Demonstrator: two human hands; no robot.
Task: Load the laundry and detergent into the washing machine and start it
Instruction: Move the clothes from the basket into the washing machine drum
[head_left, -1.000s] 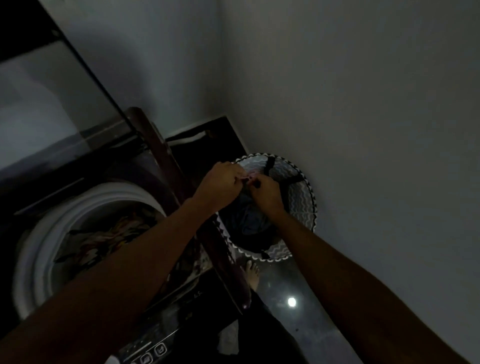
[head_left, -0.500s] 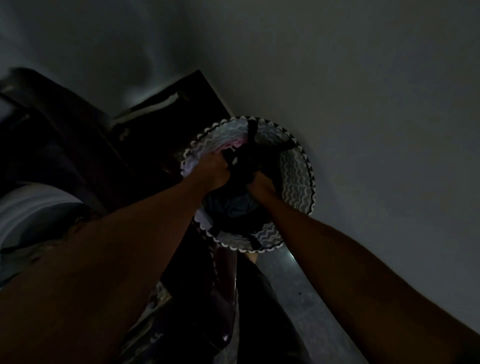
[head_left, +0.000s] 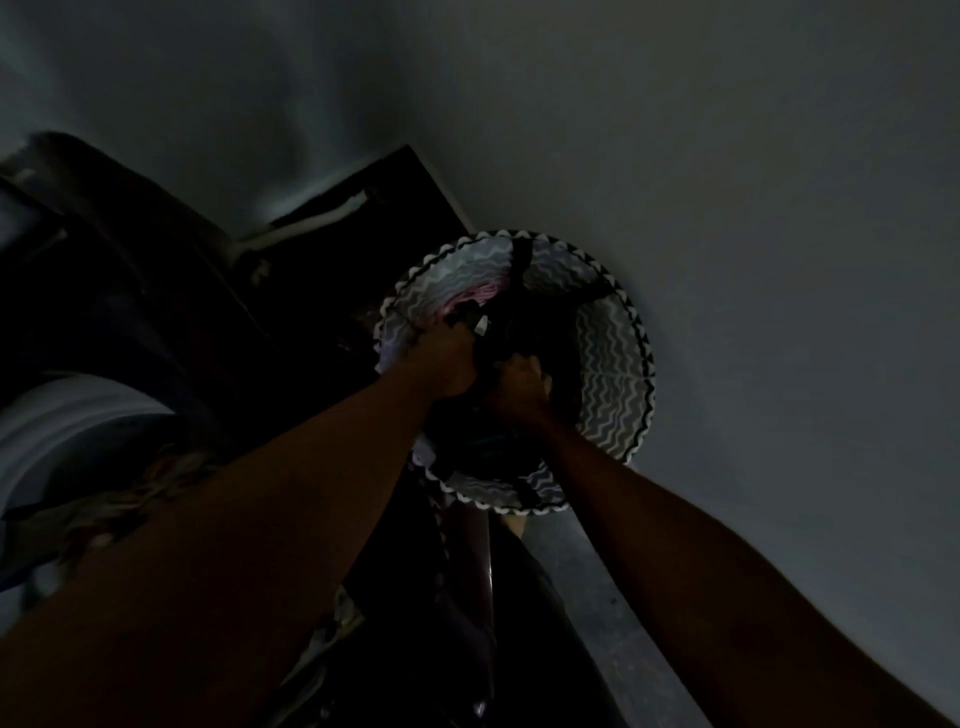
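Down inside the laundry basket (head_left: 615, 374), beside the wall, my 2 hands meet over the dark clothes (head_left: 524, 332). My left hand (head_left: 449, 358) is clenched on a bunch of that fabric; my right hand (head_left: 519, 382) digs in just beside it, grip too dim to tell. From both hands the washing machine drum (head_left: 67, 441) lies well off to the left, nearer my left arm, so I judge the lift must swing leftward.

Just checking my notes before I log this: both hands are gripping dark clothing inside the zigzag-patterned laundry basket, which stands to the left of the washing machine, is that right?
Not quite. The head view shows the laundry basket to the right of the washing machine, against the wall. The rest holds: the left hand and right hand both grip dark clothing inside it.
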